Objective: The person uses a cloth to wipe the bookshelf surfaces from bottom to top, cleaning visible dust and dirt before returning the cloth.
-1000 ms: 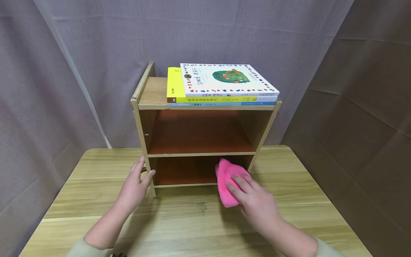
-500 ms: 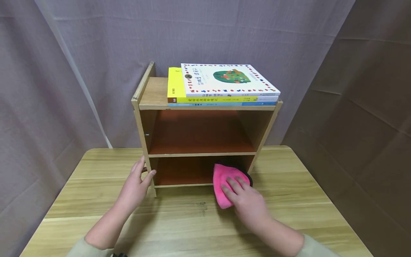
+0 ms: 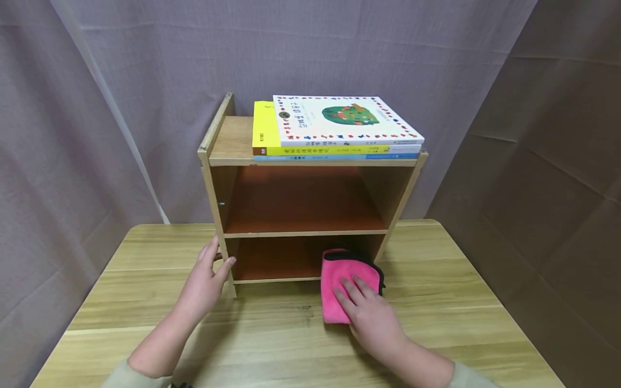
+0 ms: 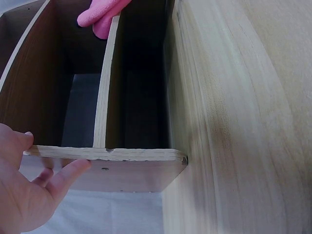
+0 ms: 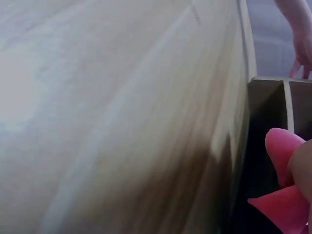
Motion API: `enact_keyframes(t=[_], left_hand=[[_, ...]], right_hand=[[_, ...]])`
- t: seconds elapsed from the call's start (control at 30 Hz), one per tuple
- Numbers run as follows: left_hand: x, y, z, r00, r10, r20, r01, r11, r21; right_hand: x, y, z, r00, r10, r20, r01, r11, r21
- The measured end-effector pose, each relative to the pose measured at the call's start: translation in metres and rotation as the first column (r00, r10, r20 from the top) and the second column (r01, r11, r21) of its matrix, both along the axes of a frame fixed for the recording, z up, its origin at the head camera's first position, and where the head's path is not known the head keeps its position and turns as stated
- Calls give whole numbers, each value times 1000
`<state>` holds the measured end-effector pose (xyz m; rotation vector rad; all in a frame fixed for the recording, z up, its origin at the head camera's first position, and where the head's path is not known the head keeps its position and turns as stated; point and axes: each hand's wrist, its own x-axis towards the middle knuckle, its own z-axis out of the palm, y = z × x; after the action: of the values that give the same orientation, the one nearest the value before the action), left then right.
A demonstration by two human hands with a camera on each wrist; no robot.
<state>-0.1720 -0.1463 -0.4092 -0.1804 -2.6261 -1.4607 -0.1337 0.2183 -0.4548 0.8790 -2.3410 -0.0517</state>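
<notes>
A small wooden shelf unit (image 3: 305,235) stands on the table. My left hand (image 3: 204,285) grips its left side panel low down, thumb at the front edge and fingers along the outer face; the left wrist view shows the same hold on the panel (image 4: 136,155). At the right end of the lower shelf, my right hand (image 3: 373,318) holds a folded pink cloth (image 3: 335,277) with a black edge, fingers spread over its front. That cloth (image 5: 282,151) hangs over the shelf board in the right wrist view, where most of the hand is out of frame.
Several books (image 3: 346,121) lie stacked on top of the unit, a white one uppermost over a yellow one. The wood-grain table (image 3: 271,350) extends around the unit. Grey curtains (image 3: 310,48) hang behind and at both sides.
My right hand has shifted slightly left and down with the pink cloth, which now lies flatter with more of its black edge showing. The left hand keeps its place on the panel.
</notes>
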Motion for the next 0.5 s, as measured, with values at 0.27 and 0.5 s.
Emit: enact_keyframes(t=[0.27,0.5], left_hand=[[2,0,2,1000,4,4,-4,1000,-7],[2,1,3,1000,3,10,-3,1000,-10]], right_hand=[[-2,3,-15,1000,22,3,-22,1000,8],[-2,2,-19,1000,13,20,-13,1000,24]])
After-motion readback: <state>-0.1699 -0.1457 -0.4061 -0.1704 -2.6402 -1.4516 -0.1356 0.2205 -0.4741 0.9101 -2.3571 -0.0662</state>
